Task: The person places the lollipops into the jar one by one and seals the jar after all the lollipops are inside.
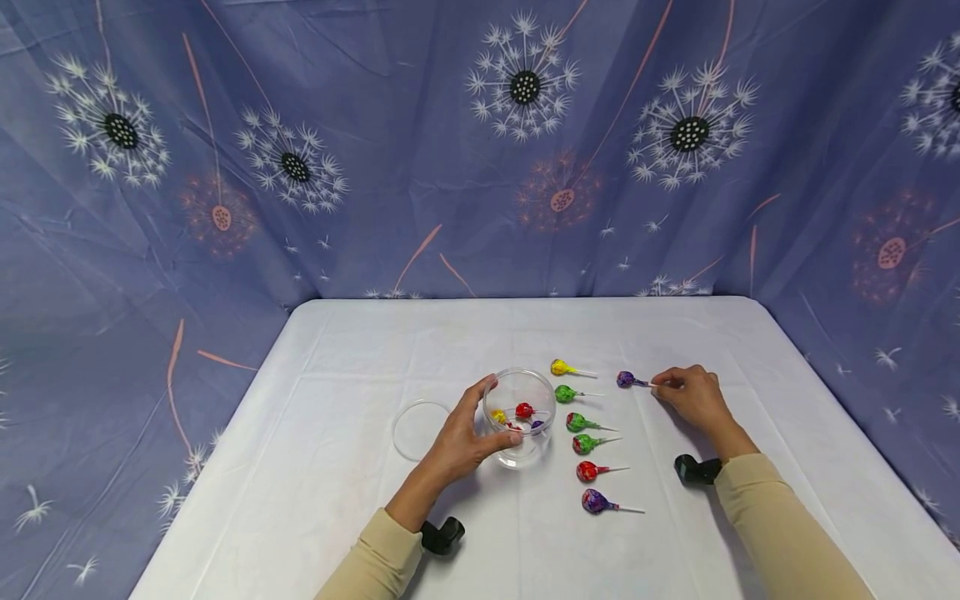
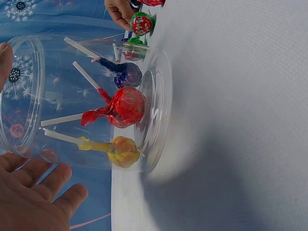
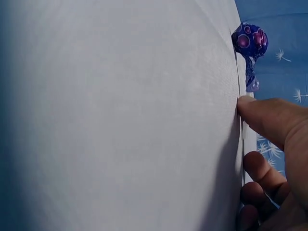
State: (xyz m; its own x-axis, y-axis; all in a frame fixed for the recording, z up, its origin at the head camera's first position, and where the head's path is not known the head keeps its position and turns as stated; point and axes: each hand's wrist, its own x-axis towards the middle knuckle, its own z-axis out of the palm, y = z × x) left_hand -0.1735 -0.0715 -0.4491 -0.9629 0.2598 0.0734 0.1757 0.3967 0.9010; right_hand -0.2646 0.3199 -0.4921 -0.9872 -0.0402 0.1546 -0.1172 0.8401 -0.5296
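My left hand [image 1: 459, 437] grips a clear round jar [image 1: 522, 457] at its upper part, thumb on the near side and fingers around the far side. Inside it, the left wrist view shows a yellow lollipop [image 2: 124, 152], a red lollipop [image 2: 128, 107] and a purple lollipop [image 2: 128, 75], sticks toward the open mouth. Over to the right, my right hand [image 1: 699, 402] pinches the stick of another purple lollipop [image 1: 626, 379] between thumb and finger. That lollipop's wrapped head points left, low over the white tabletop; the fingers cover much of its stick.
Between the hands runs a column of lollipops, sticks pointing right: yellow [image 1: 561, 367] at the back, several green such as this green lollipop [image 1: 564, 393], then red [image 1: 588, 472] and purple [image 1: 595, 501] in front. A clear round lid [image 1: 395, 432] lies left of the jar.
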